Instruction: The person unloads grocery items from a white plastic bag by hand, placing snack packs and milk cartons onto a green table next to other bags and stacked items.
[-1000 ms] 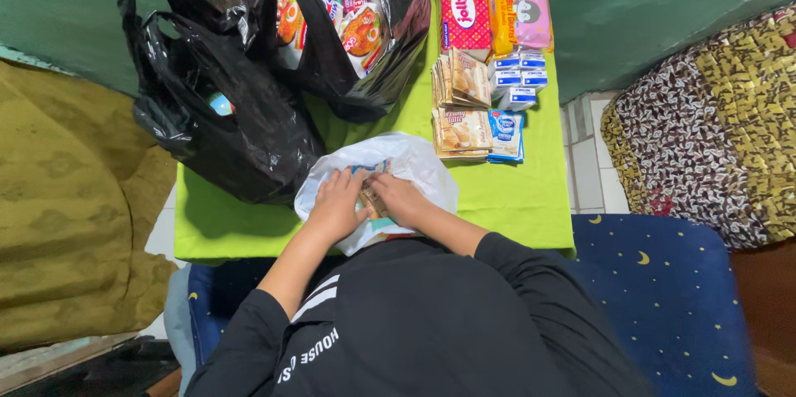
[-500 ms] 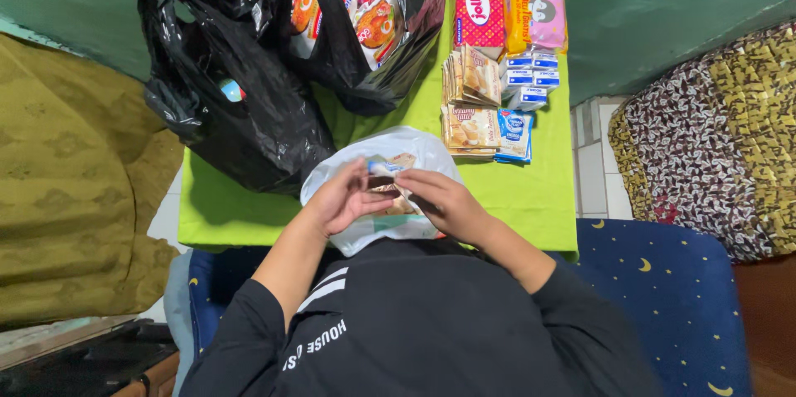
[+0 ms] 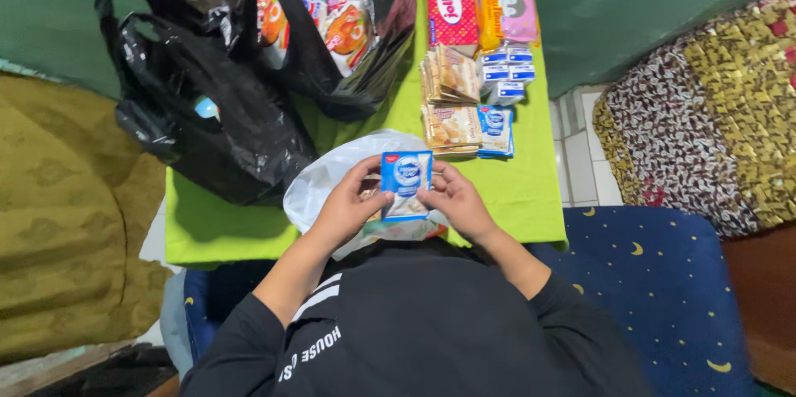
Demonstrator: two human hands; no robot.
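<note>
Both hands hold one small blue and white flat sachet (image 3: 405, 184). The left hand (image 3: 348, 206) pinches its left edge, and the right hand (image 3: 458, 200) pinches its right edge. The sachet sits up in the air, just above a crinkly white plastic bag (image 3: 327, 181) that lies on the green tabletop (image 3: 531, 190) close to the person's body.

To do this well, I think the hands should keep a soft pinch on the edges, so the sachet stays flat and does not bend or pop. It looks best to hold it level, with the picture side up.

Just past the hands there is a small pile of the same blue and white sachets (image 3: 495, 130), beside a stack of tan sachets (image 3: 448, 126). Farther back lie small blue and white boxes (image 3: 507, 74), a red packet (image 3: 451, 6) and a pink and yellow packet (image 3: 507, 3). They lie in neat rows, so a careful hand should not bump them.

Two big black plastic bags (image 3: 211, 107) stand on the left, and one is full of bright snack packs (image 3: 332, 20). They lean close, so the arms should stay clear of them.
</note>
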